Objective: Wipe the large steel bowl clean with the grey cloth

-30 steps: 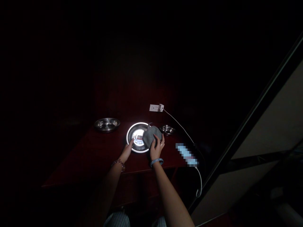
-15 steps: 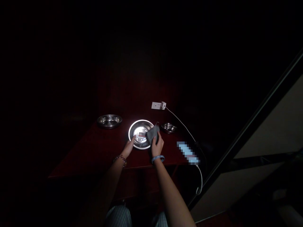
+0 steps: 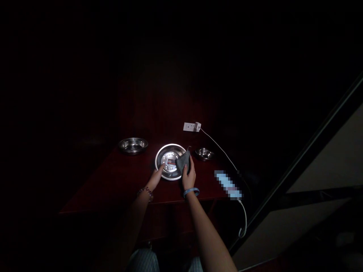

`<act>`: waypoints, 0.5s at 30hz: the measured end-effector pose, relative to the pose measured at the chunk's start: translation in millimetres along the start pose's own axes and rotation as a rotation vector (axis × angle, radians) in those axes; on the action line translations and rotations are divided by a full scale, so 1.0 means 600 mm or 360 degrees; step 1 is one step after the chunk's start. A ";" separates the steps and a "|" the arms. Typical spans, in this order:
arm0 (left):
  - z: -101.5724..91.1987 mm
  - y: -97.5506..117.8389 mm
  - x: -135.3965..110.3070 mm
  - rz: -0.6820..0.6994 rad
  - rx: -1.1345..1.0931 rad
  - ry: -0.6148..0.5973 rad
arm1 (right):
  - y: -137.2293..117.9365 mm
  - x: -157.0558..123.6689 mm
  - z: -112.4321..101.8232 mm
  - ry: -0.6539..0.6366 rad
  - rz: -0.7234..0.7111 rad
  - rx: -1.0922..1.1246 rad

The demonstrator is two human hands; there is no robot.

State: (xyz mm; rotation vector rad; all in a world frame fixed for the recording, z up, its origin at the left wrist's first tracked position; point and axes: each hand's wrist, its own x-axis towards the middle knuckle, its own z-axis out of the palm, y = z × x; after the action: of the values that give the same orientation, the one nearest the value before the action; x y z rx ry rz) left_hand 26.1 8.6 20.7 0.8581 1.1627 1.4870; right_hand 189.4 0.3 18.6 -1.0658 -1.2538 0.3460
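A shiny round metal bowl [image 3: 166, 152] is held tilted toward me above the dark red table, a small label on its inner bottom. My left hand [image 3: 155, 177] grips its lower left rim, thumb over the inside and fingers hidden beneath. On the right side, my right hand [image 3: 189, 175] presses a grey cloth [image 3: 183, 163] against the rim, its fingers closed round the cloth. The cloth covers that part of the bowl.
Another metal bowl [image 3: 133, 146] stands at the table's back left, and a smaller one [image 3: 204, 153] behind my right hand. A charger [image 3: 197, 126] sits in the wall socket [image 3: 188, 127]. Its white cable runs down past a blurred-out phone [image 3: 228, 184] at the table's [image 3: 107, 189] right edge.
The whole view has shifted slightly, so everything appears a little further right. Both hands keep their hold, and the bowl and cloth stay nearly the same relative to each other.
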 end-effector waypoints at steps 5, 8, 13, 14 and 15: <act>-0.004 -0.006 0.004 0.0044 -0.0010 -0.0002 | 0.007 -0.003 0.001 0.0054 0.0196 -0.0050; -0.009 -0.009 0.006 0.0044 -0.0027 0.0041 | 0.014 0.000 0.000 0.0012 0.0346 -0.0115; -0.011 -0.010 0.008 0.0045 -0.0066 0.0055 | 0.020 0.007 -0.003 -0.0110 0.0470 -0.0064; -0.011 -0.010 0.009 0.0062 -0.0083 0.0043 | 0.020 0.007 -0.003 -0.0095 0.0461 -0.0025; -0.011 -0.011 0.010 0.0082 -0.0104 0.0022 | 0.020 0.008 -0.003 -0.0080 0.0457 0.0010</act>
State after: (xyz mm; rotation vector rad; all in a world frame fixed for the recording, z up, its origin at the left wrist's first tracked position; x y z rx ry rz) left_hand 20.2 12.8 12.4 0.8400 1.1035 1.5662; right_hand 196.5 8.7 11.9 -1.2410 -1.1431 0.5979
